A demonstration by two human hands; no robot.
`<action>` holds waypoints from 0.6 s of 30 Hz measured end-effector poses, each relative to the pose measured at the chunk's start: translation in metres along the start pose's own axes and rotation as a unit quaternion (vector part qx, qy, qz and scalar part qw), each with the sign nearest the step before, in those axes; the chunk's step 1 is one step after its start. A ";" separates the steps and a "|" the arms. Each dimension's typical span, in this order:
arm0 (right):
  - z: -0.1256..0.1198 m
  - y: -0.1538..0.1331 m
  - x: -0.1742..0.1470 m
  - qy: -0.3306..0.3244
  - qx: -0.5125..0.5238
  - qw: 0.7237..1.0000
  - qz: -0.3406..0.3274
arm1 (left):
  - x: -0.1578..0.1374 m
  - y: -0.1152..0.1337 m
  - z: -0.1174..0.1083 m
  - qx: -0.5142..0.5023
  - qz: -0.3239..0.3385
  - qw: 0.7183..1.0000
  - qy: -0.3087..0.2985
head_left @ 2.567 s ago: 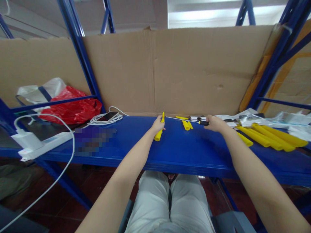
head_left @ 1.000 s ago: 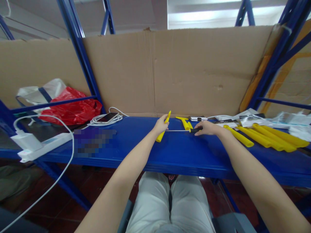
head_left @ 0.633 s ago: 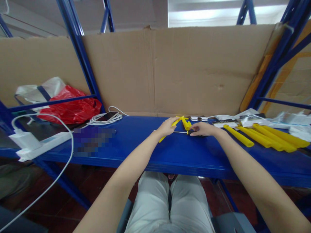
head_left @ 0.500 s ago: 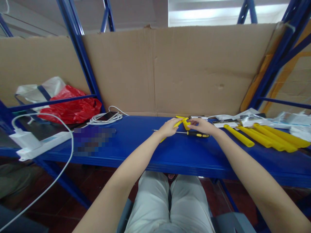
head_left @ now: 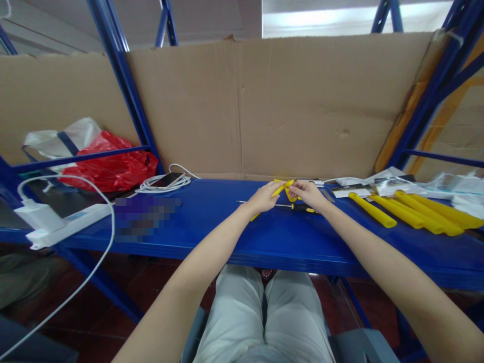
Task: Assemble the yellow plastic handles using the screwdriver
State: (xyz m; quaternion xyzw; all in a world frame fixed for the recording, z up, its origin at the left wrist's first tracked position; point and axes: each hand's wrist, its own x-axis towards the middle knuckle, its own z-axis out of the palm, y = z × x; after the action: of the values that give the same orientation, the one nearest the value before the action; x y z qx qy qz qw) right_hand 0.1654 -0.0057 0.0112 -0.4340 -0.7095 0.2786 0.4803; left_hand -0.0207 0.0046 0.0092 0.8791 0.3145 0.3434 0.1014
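Note:
My left hand [head_left: 262, 199] is closed around a long yellow plastic piece [head_left: 283, 188], one end of which pokes out below the palm. At its upper end, the fingers of my right hand [head_left: 307, 193] pinch together against the yellow plastic; the exact contact is too small to see. A curled yellow part [head_left: 290, 195] shows between the hands, and I cannot tell if it belongs to the same piece. Under both hands a screwdriver [head_left: 302, 207] with a black and yellow handle lies on the blue table [head_left: 212, 222], its shaft to the left.
Several yellow plastic tubes [head_left: 372, 210] lie on the right, beside packaged items [head_left: 351, 191]. A coiled white cable [head_left: 162, 183] rests on a phone at the left. Further left are a white power strip [head_left: 81, 222] and a red bag [head_left: 113, 161]. A cardboard sheet [head_left: 302, 106] stands behind.
My right hand has shifted slightly left, its fingers closing in on the yellow piece, and covers more of the screwdriver handle. The left hand has tilted the piece's upper end a little.

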 end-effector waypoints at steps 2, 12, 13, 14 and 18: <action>-0.001 -0.001 0.000 0.008 0.008 1.000 0.007 | 0.000 -0.001 0.001 0.002 0.001 1.000 -0.001; -0.002 -0.003 -0.001 0.028 0.070 0.997 0.017 | 0.004 -0.012 0.006 0.001 0.054 0.998 0.011; -0.002 -0.003 -0.001 0.033 0.078 0.996 0.021 | 0.004 -0.011 0.006 -0.004 0.053 0.998 0.013; -0.002 -0.004 -0.001 0.038 0.086 0.995 0.025 | 0.005 -0.010 0.006 -0.011 0.052 0.999 0.014; -0.003 -0.005 -0.001 0.054 0.110 0.992 0.036 | 0.005 -0.004 0.006 -0.054 0.039 0.998 0.011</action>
State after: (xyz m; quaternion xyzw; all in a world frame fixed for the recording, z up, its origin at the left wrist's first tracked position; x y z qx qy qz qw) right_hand 0.1666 -0.0093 0.0163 -0.4181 -0.6317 0.3479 0.5524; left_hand -0.0164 0.0112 0.0057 0.8799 0.2624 0.3735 0.1318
